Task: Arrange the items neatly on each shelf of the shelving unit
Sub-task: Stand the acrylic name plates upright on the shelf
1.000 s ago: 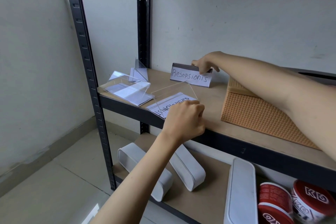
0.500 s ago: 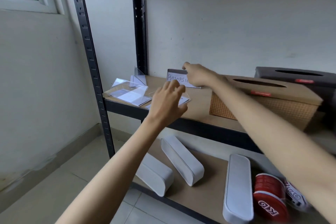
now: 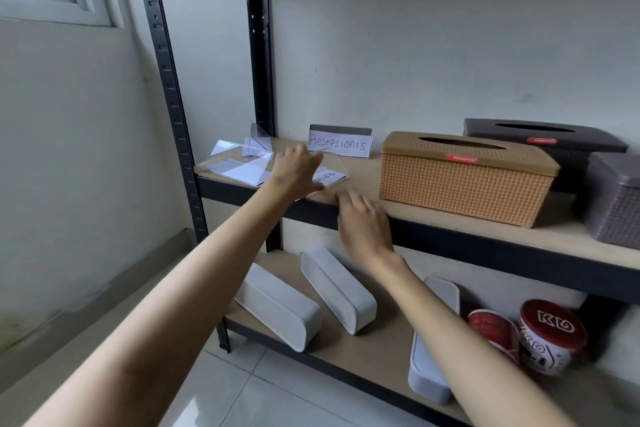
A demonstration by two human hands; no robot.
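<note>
The left hand (image 3: pixel 298 172) hides most of the tipped sign holder (image 3: pixel 330 173)'s handwritten label

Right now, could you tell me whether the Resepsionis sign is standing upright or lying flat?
Upright. The Resepsionis sign stands at the back of the shelf, its handwritten face toward the camera.

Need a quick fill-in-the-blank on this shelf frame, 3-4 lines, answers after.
1. The upright acrylic name sign at the back of the middle shelf reads ____.
2. The tan woven-pattern tissue box stands to the ____ of that sign.
3. The left hand reaches to the clear acrylic sign holder lying flat on the ____ shelf.
4. The two red-lidded round tins sit on the ____ shelf.

Missing words: Resepsionis; right; middle; lower
</note>
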